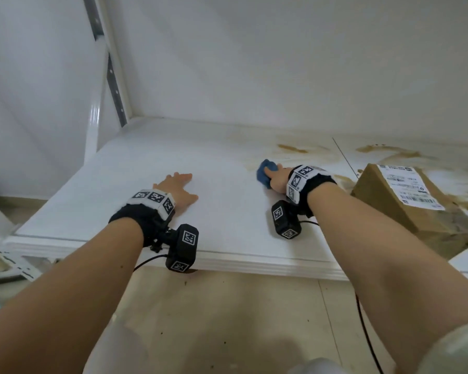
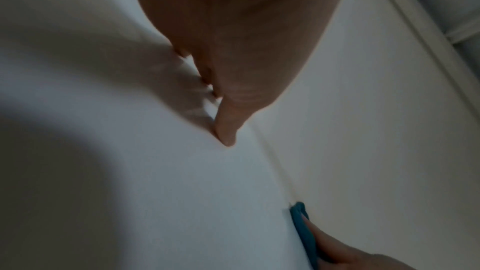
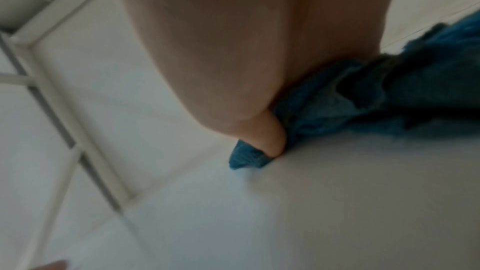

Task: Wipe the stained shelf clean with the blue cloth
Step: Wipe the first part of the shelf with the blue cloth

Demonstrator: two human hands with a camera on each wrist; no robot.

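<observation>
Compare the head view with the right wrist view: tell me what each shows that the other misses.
Only the head view shows the brown stains on the shelf, the cardboard box with its label, and the left hand resting flat, fingers spread. Only the right wrist view shows the folds of the blue cloth from close up and the white frame bars beside the shelf. Both show the right hand gripping the cloth against the white shelf surface.
</observation>
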